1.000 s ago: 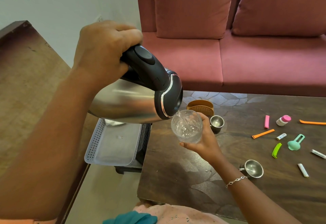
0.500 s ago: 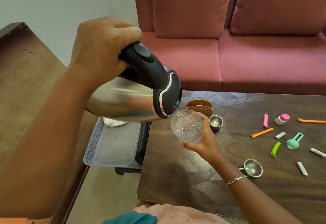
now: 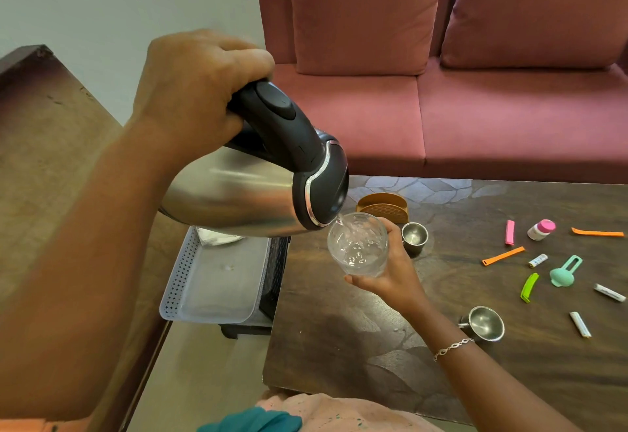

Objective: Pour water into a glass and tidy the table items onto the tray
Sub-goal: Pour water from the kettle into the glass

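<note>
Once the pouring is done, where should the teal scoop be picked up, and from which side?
Probably best to take the scoop by its slotted handle, pinched from above across the long edges. It lies flat on the table, bowl toward the person and handle pointing away to the right, with bare wood on either side.

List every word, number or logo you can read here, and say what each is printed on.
Nothing here is legible.
Pink-capped bottle: label too small to read.
Far white tube: dark print, blurred.
Right white tube: dark print, blurred.
Kettle: no lettering visible.
Glass: no marking visible.
</note>
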`<state>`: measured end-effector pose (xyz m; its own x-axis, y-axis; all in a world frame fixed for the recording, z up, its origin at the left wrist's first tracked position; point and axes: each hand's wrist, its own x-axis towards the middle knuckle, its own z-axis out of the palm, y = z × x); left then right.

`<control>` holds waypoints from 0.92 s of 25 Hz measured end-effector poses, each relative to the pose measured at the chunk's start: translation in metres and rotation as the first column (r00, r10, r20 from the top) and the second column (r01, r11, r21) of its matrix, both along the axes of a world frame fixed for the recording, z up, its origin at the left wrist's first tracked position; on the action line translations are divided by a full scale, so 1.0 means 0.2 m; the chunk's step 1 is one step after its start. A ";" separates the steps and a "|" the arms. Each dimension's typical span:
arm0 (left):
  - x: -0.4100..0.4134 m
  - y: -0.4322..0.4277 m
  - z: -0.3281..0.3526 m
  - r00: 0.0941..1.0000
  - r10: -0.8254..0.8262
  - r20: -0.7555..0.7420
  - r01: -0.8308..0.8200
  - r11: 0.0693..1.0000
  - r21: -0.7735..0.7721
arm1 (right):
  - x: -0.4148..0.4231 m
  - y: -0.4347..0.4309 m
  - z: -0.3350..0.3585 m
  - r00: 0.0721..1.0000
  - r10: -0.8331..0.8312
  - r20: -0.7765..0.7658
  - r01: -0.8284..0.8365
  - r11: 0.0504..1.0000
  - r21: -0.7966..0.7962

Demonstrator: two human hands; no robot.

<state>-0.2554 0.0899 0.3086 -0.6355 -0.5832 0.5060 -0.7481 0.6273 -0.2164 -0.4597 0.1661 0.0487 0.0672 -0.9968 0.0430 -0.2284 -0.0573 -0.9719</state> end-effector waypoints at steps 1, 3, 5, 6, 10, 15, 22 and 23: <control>0.00 0.00 0.00 1.000 -0.003 0.008 0.003 1.000 0.001 | 0.00 0.00 0.00 1.000 0.001 -0.001 -0.001 1.000 0.002; 0.00 0.00 0.00 1.000 -0.009 0.025 0.009 1.000 -0.001 | 0.00 0.00 -0.01 1.000 0.000 -0.005 0.000 1.000 0.006; 0.00 0.01 0.00 0.999 -0.008 0.032 0.008 1.000 -0.004 | 0.00 0.00 -0.01 1.000 -0.001 -0.008 0.001 1.000 0.008; 0.00 0.01 0.00 0.999 -0.008 0.033 0.008 1.000 -0.003 | 0.00 0.01 -0.01 1.000 -0.001 -0.011 0.001 1.000 0.012; -0.01 0.01 0.00 0.999 -0.013 0.039 0.013 1.000 0.001 | 0.00 0.01 -0.01 1.000 0.001 -0.016 -0.001 1.000 0.017; 0.00 0.01 0.00 0.998 -0.005 0.055 0.005 1.000 0.001 | 0.00 0.01 0.00 1.000 0.002 -0.009 -0.002 1.000 0.021; -0.01 0.01 0.00 0.998 -0.018 0.065 0.018 1.000 0.002 | 0.01 0.02 0.01 1.000 0.002 -0.001 -0.002 1.000 0.020; -0.01 0.01 0.01 0.998 -0.017 0.061 0.016 1.000 0.005 | 0.01 0.02 0.00 1.000 0.002 -0.006 -0.002 1.000 0.017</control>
<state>-0.2573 0.0926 0.3096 -0.6746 -0.5746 0.4635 -0.7232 0.6405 -0.2584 -0.4581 0.1698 0.0496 0.0697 -0.9972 0.0252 -0.2337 -0.0409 -0.9714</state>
